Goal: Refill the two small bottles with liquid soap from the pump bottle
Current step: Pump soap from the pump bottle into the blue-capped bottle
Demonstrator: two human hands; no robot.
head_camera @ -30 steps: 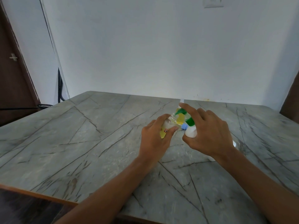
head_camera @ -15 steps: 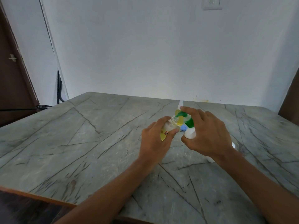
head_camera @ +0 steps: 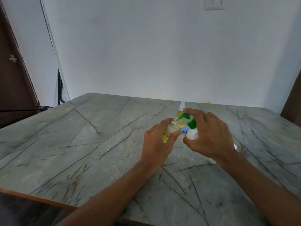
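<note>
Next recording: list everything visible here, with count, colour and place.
Table: one, grey veined marble, foreground.
Pump bottle: one, white with green pump, table centre.
Small bottle: one, clear with yellow liquid, tilted, neck at the pump spout.
Second small bottle: one, yellow, white tip, behind the pump.
Blue piece: one, between the hands.
Switch plate: one, white, wall top.
Door: one, brown, far left.
Cable: one, black, beside door.
Left hand: one, grips small bottle.
Right hand: one, grips pump bottle, forefinger on pump.

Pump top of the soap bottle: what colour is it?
Green. The pump top shows best in the head view.
</note>
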